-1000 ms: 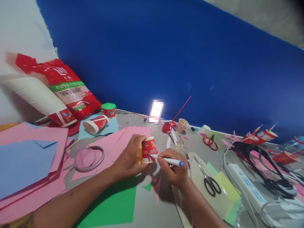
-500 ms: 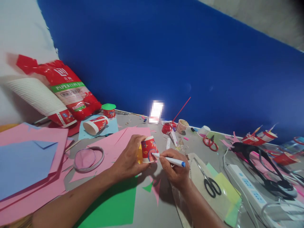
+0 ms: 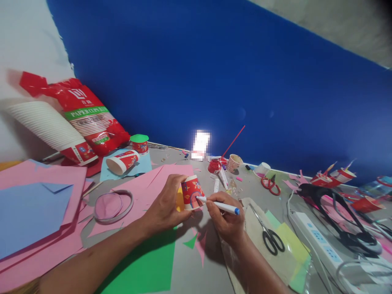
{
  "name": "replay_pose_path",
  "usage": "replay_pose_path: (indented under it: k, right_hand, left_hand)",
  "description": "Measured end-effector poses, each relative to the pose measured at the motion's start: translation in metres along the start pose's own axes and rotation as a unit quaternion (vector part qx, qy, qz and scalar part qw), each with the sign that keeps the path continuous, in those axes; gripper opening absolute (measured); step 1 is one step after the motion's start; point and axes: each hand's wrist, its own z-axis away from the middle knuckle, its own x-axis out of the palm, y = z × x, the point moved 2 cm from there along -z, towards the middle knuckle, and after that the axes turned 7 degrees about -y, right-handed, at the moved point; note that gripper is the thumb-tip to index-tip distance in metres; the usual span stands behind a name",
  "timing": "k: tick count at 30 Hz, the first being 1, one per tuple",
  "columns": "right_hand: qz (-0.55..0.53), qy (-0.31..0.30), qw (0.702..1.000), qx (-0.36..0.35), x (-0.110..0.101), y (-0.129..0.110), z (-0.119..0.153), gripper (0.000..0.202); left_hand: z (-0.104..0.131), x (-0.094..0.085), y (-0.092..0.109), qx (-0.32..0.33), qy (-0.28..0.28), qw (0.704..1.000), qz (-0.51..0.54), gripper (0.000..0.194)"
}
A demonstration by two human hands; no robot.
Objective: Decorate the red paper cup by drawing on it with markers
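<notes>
Clamping its fingers on a cup, the left hand holds it; the right hand has fingers pinching a pen, tip at the cup left of them.

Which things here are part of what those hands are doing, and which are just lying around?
In use:
red paper cup, in the left hand
white marker, in the right hand

Apparently just lying about:
black-handled scissors
green sheet
power strip
</notes>
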Motion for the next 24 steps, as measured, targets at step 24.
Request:
replay_pose_path:
  k: [24]
  right_hand:
    - [-0.008, 0.039, 0.999, 0.025, 0.0, 0.006, 0.003, 0.013]
  left_hand:
    - [0.005, 0.009, -0.01, -0.021, 0.022, 0.999, 0.041, 0.075]
